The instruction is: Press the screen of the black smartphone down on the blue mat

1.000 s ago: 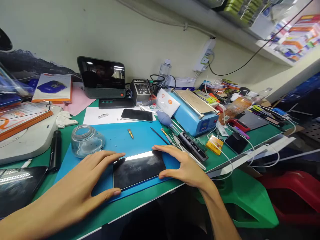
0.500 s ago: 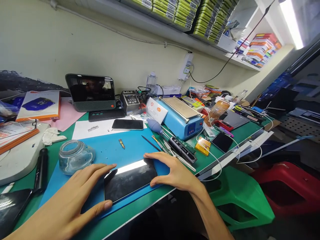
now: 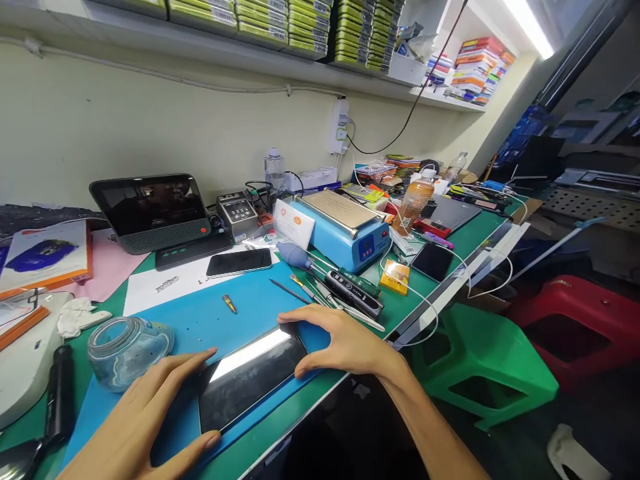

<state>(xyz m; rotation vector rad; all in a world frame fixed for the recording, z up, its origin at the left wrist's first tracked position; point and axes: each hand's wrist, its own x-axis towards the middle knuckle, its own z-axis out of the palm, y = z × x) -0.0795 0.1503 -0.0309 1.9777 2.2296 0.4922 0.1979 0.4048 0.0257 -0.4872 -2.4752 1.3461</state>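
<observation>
A smartphone (image 3: 253, 383) with a dark, glossy screen lies face up near the front edge of the blue mat (image 3: 195, 323). My left hand (image 3: 150, 413) grips its left end, thumb at the near corner and fingers at the far one. At the opposite end, my right hand (image 3: 345, 340) holds the phone between thumb and fingers. A bright strip of light reflects along the far side of the screen. Close to my left fingers stands a glass jar (image 3: 125, 357). Beyond the phone is a small brass-coloured piece (image 3: 229, 304).
Right of the mat lie a black pen-shaped tool (image 3: 354, 293), tweezers and an air blower (image 3: 295, 259). A blue heating plate machine (image 3: 345, 237) stands behind them. A second phone (image 3: 239, 263) rests on white paper. Green (image 3: 490, 367) and red stools stand at the right.
The camera view has turned, so the bench items appear farther left. Both hands keep their hold at the phone's two ends, and the phone stays on the mat.
</observation>
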